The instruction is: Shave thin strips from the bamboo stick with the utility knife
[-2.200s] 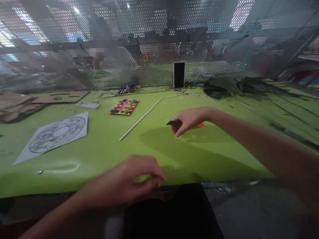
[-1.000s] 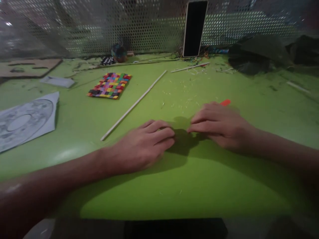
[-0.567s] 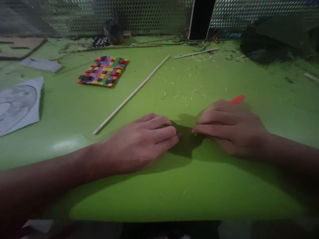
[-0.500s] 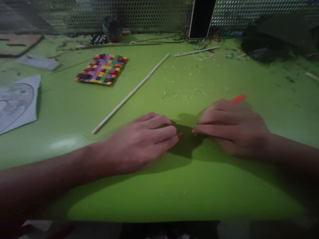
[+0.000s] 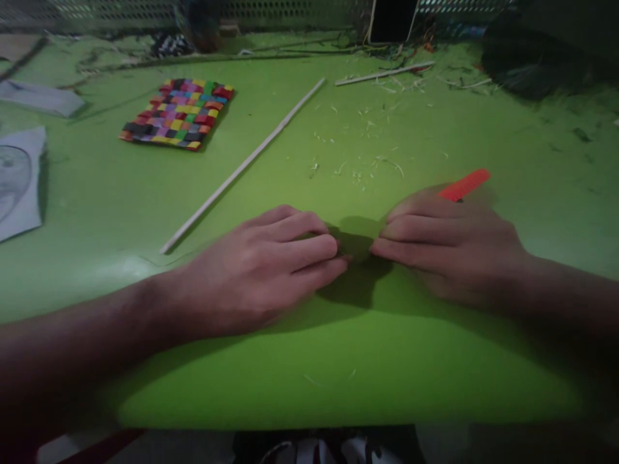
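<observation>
My left hand (image 5: pixel 271 267) rests low over the green table, palm down. Its fingers are curled together and closed, and whatever they pinch is hidden beneath them. A short gap to the right is my right hand (image 5: pixel 445 248), slightly blurred, with thumb and fingers pressed together. An orange ribbed handle (image 5: pixel 467 185) sticks out behind its knuckles; the other end is covered by the hand. Beyond my left hand a long, thin, pale stick (image 5: pixel 246 164) lies diagonally on the table. Fine pale shavings (image 5: pixel 358 174) are scattered ahead of the gap between my hands.
A multicoloured woven square (image 5: pixel 178 115) lies at the left, near a paper with a drawing (image 5: pixel 22 183) and a folded white paper piece (image 5: pixel 41 98). At the back are a shorter stick (image 5: pixel 384 73), a leaning phone-like slab (image 5: pixel 393 20) and a large dark object (image 5: pixel 546 55).
The view has shifted, so the table's things sit higher and mostly farther left. More of the orange handle shows behind my right hand. Both hands keep nearly the same pose.
</observation>
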`<state>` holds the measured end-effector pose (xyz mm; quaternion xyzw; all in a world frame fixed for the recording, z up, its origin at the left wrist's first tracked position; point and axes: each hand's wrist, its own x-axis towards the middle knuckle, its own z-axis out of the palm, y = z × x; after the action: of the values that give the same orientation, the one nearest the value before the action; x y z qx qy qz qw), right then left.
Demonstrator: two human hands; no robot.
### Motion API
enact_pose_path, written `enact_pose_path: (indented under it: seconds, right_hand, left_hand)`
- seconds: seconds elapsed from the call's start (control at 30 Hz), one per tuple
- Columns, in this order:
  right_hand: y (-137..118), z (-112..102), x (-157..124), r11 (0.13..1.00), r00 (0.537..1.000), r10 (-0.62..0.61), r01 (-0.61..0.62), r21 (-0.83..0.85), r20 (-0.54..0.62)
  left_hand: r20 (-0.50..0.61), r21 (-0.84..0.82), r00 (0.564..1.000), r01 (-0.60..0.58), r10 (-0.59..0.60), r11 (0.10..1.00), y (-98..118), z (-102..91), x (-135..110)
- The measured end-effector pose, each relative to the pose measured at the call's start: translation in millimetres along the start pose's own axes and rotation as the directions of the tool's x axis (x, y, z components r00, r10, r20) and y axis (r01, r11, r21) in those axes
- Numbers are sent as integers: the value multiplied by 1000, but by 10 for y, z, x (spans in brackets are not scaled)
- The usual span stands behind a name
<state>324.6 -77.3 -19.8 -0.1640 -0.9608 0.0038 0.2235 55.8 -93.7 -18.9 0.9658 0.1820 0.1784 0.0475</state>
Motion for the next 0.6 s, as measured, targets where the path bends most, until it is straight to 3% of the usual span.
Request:
enact_pose_path:
  seconds: [0.2,0.6]
  right_hand:
    - [21,17,4,997,998,-54,53,-50,-12]
    - [-6,30,17,999,1000,0,-1,-40,-22]
  left_hand:
    - [-46,39,996,-70,72,997,-40,15,-5]
    - [-22,-21,1000,3,-3,1000,-61,62,-7]
